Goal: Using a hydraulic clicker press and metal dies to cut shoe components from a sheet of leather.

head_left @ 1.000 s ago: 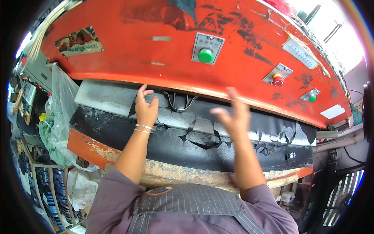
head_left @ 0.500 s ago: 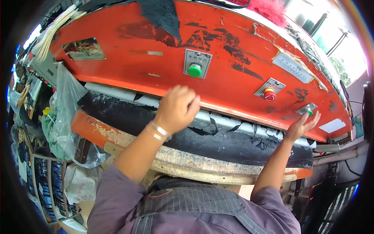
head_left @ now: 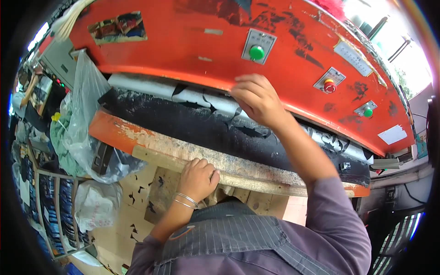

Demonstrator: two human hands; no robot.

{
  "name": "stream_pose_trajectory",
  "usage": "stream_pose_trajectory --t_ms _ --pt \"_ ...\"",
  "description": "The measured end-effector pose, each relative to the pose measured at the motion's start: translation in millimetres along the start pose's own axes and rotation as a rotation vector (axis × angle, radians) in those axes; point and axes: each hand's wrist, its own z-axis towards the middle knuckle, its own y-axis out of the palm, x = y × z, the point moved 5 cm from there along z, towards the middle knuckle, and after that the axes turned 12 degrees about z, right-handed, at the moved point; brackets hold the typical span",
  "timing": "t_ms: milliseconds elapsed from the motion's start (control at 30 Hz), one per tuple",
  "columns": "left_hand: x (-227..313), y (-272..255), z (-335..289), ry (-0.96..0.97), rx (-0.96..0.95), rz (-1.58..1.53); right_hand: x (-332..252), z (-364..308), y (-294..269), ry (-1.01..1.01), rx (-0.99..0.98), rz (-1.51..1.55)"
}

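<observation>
My left hand (head_left: 197, 178) rests at the front wooden edge (head_left: 245, 177) of the red machine's bed, fingers bent loosely over it and holding nothing I can see. My right hand (head_left: 259, 101) reaches over the black sheet (head_left: 183, 117) to the white roll-like strip (head_left: 142, 88) under the red panel (head_left: 192, 55). Its fingers are apart and a little blurred, with nothing visible in them. Dark cut scraps (head_left: 204, 104) hang along the strip. A small dark, shiny-edged block (head_left: 345, 166) lies on the sheet's right end.
The panel carries a green button (head_left: 256, 52), a red knob (head_left: 329, 86) and another green button (head_left: 368, 112). Clear plastic bags (head_left: 85, 114) hang at left above a rack (head_left: 57, 201) of dark items. Black scraps (head_left: 133, 198) litter the floor. Another person (head_left: 27, 94) works far left.
My left hand has come down from the panel to the wooden edge. My right hand has left the right-hand green button and moved left over the strip. My view has shifted.
</observation>
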Motion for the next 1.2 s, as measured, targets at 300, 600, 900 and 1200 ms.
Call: stream_pose_trajectory --t_ms 300,600,900,1200 --pt "-27 4 26 0.129 -0.508 -0.089 129 -11 135 -0.166 -0.867 -0.094" --pt "-82 6 128 0.142 0.091 -0.396 125 -37 85 0.320 -0.610 -0.267" --pt "-79 114 176 0.208 0.097 -0.249 105 -171 62 1.410 -0.201 -0.370" --pt "-87 109 178 0.240 -0.065 -0.251 58 -216 59 1.098 -0.019 -0.125"
